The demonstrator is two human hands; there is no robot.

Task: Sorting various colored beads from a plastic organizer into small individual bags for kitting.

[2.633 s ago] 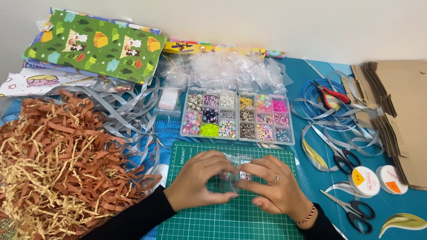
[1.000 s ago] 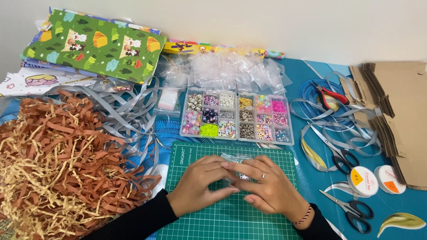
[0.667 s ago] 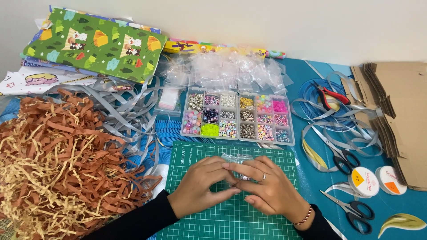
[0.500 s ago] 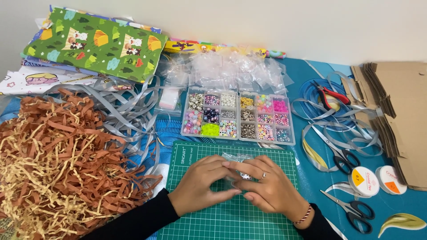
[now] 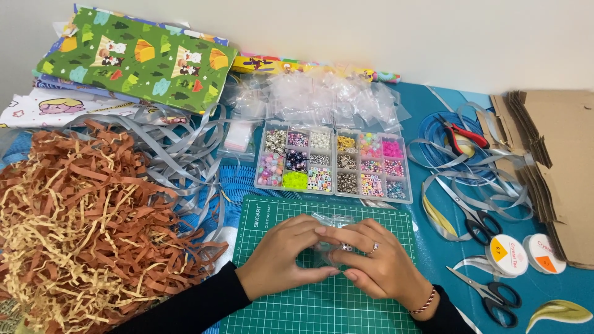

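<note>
**beadfan:** Plastic baggie, the small clear kind, is pinched between both hands right over the green cutting mat. Left hand grips its near-left edge with thumb and fingertips curled tight; right hand (ring on one finger) pinches the other side, fingers closed on it. Something small and dark sits inside, too tiny to tell.

**knotty:** What's around it?

**beadfan:** Bead organizer box at 12 o'clock, just past the mat. Shredded paper pile at 9 o'clock. Scissors and two cord spools at 3 o'clock on the bench.
</note>
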